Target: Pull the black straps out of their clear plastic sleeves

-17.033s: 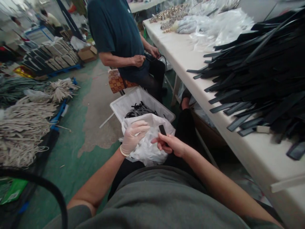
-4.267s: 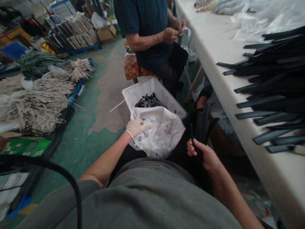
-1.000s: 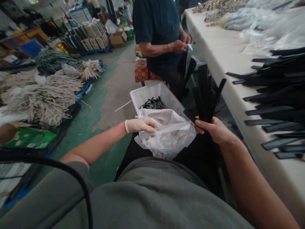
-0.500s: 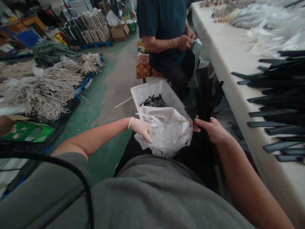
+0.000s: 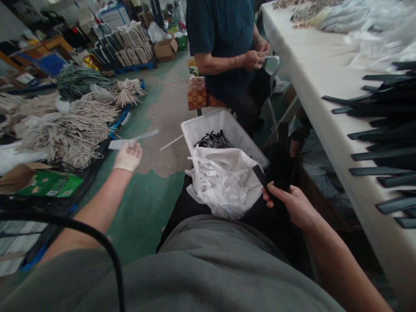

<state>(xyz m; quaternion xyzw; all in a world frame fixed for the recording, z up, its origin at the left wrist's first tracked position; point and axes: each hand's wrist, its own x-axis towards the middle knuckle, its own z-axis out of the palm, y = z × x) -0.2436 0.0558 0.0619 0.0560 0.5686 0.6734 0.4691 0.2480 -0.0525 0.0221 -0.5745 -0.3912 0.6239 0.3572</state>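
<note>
My left hand (image 5: 128, 157), in a pale glove, is out to the left over the floor. Its curled fingers are closed on a thin whitish strip (image 5: 147, 135) that sticks out on both sides. My right hand (image 5: 294, 203) grips a bundle of flat black strips (image 5: 282, 149) by the table's side. One short black strip (image 5: 260, 175) points away from the rest at the thumb. On my lap, between the hands, lies a white plastic bag (image 5: 248, 167) heaped with whitish strip scraps (image 5: 221, 184).
Beyond the bag stands a white bin (image 5: 238, 123) holding black pieces. A co-worker (image 5: 221, 47) sits ahead, handling a white strip. More black strips (image 5: 383, 130) overhang the white table (image 5: 312, 65) at right. Beige cord bundles (image 5: 74, 125) and a green carton (image 5: 52, 184) lie at left.
My left hand has swung from the bag far out to the left, with a whitish strip now visible in it. My right hand has lowered slightly, still holding the black strips.
</note>
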